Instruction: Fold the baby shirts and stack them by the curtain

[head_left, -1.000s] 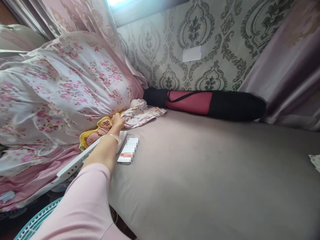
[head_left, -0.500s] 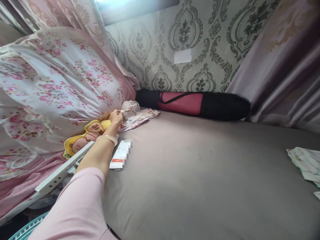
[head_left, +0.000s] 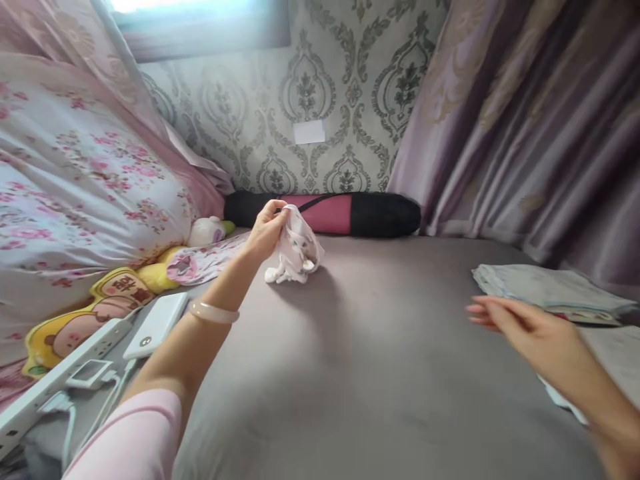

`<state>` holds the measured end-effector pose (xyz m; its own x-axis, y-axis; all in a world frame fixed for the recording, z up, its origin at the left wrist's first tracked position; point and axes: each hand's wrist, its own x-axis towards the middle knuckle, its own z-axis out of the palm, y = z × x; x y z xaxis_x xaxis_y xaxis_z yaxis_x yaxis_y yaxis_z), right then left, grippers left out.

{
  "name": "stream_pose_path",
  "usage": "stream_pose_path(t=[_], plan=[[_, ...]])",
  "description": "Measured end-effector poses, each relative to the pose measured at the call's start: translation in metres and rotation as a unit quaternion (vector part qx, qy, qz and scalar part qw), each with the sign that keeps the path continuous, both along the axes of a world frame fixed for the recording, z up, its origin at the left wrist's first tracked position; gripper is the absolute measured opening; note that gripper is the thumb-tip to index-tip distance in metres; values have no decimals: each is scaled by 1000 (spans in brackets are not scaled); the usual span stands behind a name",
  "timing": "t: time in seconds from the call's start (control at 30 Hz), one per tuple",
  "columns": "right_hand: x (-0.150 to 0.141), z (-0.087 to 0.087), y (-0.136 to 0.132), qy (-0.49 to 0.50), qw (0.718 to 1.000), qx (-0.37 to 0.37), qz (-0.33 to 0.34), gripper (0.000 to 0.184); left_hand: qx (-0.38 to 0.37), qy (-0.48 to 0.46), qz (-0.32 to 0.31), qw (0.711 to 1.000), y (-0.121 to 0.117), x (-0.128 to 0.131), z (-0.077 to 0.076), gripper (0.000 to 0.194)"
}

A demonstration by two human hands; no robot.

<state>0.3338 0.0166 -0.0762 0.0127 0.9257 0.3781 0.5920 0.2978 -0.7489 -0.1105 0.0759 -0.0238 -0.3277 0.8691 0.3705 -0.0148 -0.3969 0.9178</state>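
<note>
My left hand [head_left: 269, 230], with a pale bangle [head_left: 214, 312] on the wrist, pinches a small crumpled white printed garment [head_left: 299, 248] by its top. The garment hangs from the fingers, its lower end at or just above the grey bed sheet [head_left: 380, 373]; its exact kind is hidden by the folds. On the right, my right hand [head_left: 523, 327] hovers over the sheet with nothing visible in it, fingers loosely extended and slightly blurred. Closest to it are folded light cloths [head_left: 550, 287]. Left of my left hand lies another pink-patterned garment [head_left: 213, 259].
A black and pink long bag [head_left: 385, 215] lies along the wall. At the left are a yellow cartoon cushion [head_left: 75, 327], a white plush toy [head_left: 206, 231], a white power bank [head_left: 157, 323] and a power strip [head_left: 60, 373] with cables. Curtains [head_left: 480, 133] hang at the right.
My left hand has lifted the white garment away from the pile and carried it to the right. My right hand has come into view. The view has turned right.
</note>
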Motion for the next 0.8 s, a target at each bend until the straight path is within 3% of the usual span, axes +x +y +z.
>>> stream_pose_path(t=[0.07,0.17,0.3,0.4,0.53,0.67,0.73,0.8], plan=[[-34,4,4,61,995,-40,72,39,4,-28,-64,998,-11,36,3,28],[-90,11,0,86,984,-16,157,32,-14,-56,-144,988,-31,82,9,32],[-137,15,-5,87,972,23,216,33,-23,-40,-208,977,-54,115,19,32],[-132,23,1,84,961,-15,264,23,-19,2,-199,980,-62,112,24,31],[-95,59,1,163,949,-79,258,26,-51,88,-191,976,-66,88,24,31],[-74,88,-8,166,949,-106,245,32,-149,145,-326,922,-71,81,10,42],[-71,86,-8,111,962,-98,230,32,-184,158,-397,885,-73,86,-4,47],[-68,79,-5,35,977,-73,200,31,-213,167,-430,861,-73,93,-23,50]])
